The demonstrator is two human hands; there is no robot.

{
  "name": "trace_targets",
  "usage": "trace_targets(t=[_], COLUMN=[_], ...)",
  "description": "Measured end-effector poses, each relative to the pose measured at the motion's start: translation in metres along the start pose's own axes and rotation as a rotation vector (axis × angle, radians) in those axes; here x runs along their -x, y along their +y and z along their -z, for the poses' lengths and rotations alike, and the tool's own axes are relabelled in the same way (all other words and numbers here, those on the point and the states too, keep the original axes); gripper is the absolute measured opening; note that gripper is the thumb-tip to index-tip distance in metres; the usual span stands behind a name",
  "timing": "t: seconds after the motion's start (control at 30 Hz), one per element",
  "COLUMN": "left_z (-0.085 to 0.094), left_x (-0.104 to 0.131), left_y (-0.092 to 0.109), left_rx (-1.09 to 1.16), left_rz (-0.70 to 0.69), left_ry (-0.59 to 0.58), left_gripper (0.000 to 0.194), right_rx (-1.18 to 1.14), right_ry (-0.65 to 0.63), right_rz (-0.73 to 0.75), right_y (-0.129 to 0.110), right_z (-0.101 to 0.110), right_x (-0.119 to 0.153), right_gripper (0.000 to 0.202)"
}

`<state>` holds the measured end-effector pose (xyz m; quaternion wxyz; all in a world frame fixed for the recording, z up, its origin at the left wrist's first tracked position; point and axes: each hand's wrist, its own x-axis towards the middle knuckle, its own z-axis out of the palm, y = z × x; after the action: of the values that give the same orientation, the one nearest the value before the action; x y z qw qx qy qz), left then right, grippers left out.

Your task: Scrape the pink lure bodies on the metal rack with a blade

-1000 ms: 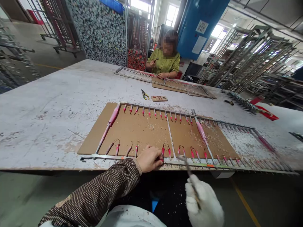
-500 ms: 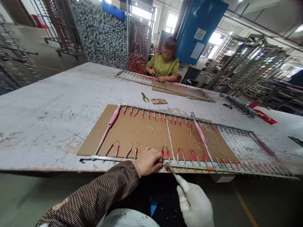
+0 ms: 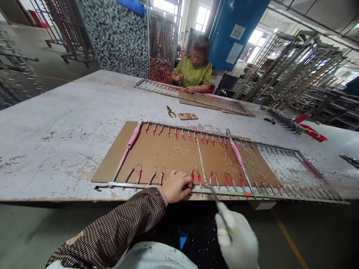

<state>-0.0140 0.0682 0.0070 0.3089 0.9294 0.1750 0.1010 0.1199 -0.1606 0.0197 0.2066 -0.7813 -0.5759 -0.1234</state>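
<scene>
A long metal hanging rack (image 3: 157, 186) lies flat, with hooked pegs along its two long bars and pink paint on many of them. My bare left hand (image 3: 177, 186) is closed over its near bar, between pink-coated hooks; the fingertips are partly hidden. In a white glove, my right hand (image 3: 238, 235) grips the thin handle of a hammer (image 3: 214, 194), blurred by motion. Its head is over the near bar, just right of my left hand. Under the rack lies brown cardboard (image 3: 168, 153), strewn with paint chips.
Beyond the rack, pliers (image 3: 171, 111) and a small wooden block (image 3: 187, 116) lie on the white table (image 3: 70, 119). Across it, a co-worker (image 3: 193, 71) handles another rack (image 3: 159, 87). Metal racks (image 3: 297, 67) stand at the right; a red object (image 3: 314, 133) lies on the table's right side.
My right hand and the hammer have moved right and slightly away from my left hand, and the hammer head is higher. My left hand stays at the same spot on the bar.
</scene>
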Motion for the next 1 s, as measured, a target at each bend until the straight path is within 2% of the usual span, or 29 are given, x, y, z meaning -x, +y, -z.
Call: trace_targets(t=[0.07,0.1,0.13,0.2,0.23,0.27,0.4,0.43,0.53,0.57,0.6,0.7,0.73,0.87,0.9,0.93,1.0], left_z=[0.000,0.000,0.000,-0.001,-0.001,-0.001,-0.001,-0.001,-0.001,-0.001,0.000,0.000,0.000,0.000,-0.001,-0.001,-0.001], left_x=[0.000,0.001,0.001,0.001,0.001,0.001,0.000,0.000,0.001,0.001,0.001,0.001,0.002,0.002,0.002,0.002,0.002], left_y=[0.000,0.000,0.000,0.000,0.000,0.000,0.000,0.001,0.002,0.002,0.002,0.003,0.003,0.003,0.003,0.003,0.003], left_rx=[0.002,0.002,0.002,-0.001,-0.004,-0.007,-0.004,-0.003,-0.003,-0.005,-0.007,-0.020,-0.022,-0.023,-0.022,-0.022,-0.021], left_rz=[0.003,-0.003,-0.010,-0.020,-0.018,-0.010,0.010,0.002,-0.024,-0.021,-0.014,-0.005,-0.010,-0.026,-0.018,-0.007,0.011], left_ry=[-0.005,-0.005,-0.001,0.008,0.011,0.012,-0.002,-0.002,0.009,0.010,0.009,0.006,0.009,0.026,0.026,0.026,0.021], left_gripper=[0.006,0.006,0.005,0.006,0.006,0.006,0.006,0.006,0.006,0.006,0.005,0.005,0.005,0.006,0.006,0.006,0.005], right_rx=[0.045,0.043,0.027,-0.010,-0.015,-0.004,0.039,0.013,-0.067,-0.063,-0.039,0.023,0.012,-0.048,-0.028,0.002,0.045], right_ry=[-0.186,-0.208,-0.161,0.041,0.104,0.106,-0.158,-0.140,0.078,0.100,0.065,-0.193,-0.212,0.066,0.051,-0.021,-0.229], right_rz=[0.072,0.076,0.051,-0.045,-0.066,-0.054,0.103,0.079,-0.071,-0.085,-0.072,0.020,0.009,-0.171,-0.164,-0.128,-0.035], right_y=[0.001,0.001,0.001,0.001,0.000,0.000,-0.003,-0.004,-0.003,-0.003,-0.003,-0.002,-0.001,0.003,0.004,0.006,0.008], right_z=[0.000,0.001,0.003,0.006,0.006,0.006,0.001,0.001,0.005,0.006,0.007,0.006,0.006,0.010,0.009,0.008,0.005], right_x=[-0.002,-0.003,-0.003,-0.003,-0.004,-0.004,-0.007,-0.007,-0.006,-0.005,-0.005,-0.005,-0.005,0.000,0.001,0.001,0.001], right_gripper=[0.039,0.038,0.037,0.035,0.035,0.036,0.039,0.038,0.036,0.037,0.036,0.038,0.038,0.038,0.038,0.038,0.039])
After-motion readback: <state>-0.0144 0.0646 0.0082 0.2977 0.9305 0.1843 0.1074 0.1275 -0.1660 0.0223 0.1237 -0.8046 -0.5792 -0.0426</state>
